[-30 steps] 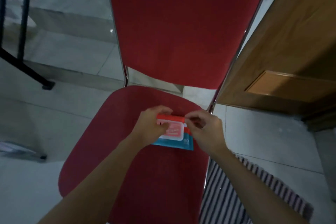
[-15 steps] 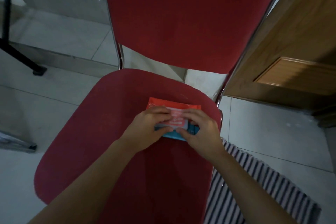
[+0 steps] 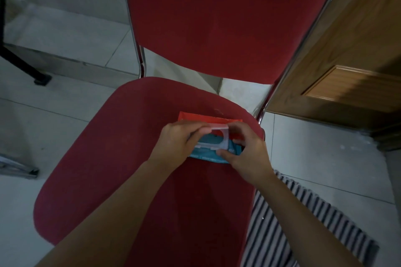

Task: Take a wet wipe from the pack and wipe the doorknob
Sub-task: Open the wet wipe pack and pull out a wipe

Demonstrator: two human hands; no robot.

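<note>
A red and teal wet wipe pack (image 3: 204, 119) lies flat on the seat of a red chair (image 3: 130, 158). Its clear plastic lid (image 3: 217, 138) stands lifted off the pack top. My left hand (image 3: 175, 143) pinches the lid's raised far edge. My right hand (image 3: 247, 151) grips the pack's right end, thumb on the near edge and fingers over the far side. No wipe shows outside the pack. The doorknob is out of view.
A brown wooden door (image 3: 347, 60) stands at the right behind the chair's chrome frame (image 3: 303, 34). A striped mat (image 3: 303, 223) lies on the white tiled floor at lower right. A black metal stand foot (image 3: 41, 79) sits at the left.
The pack went from held up in both hands to lying on the seat. The lid, shut half a second ago, is now lifted by my left hand.
</note>
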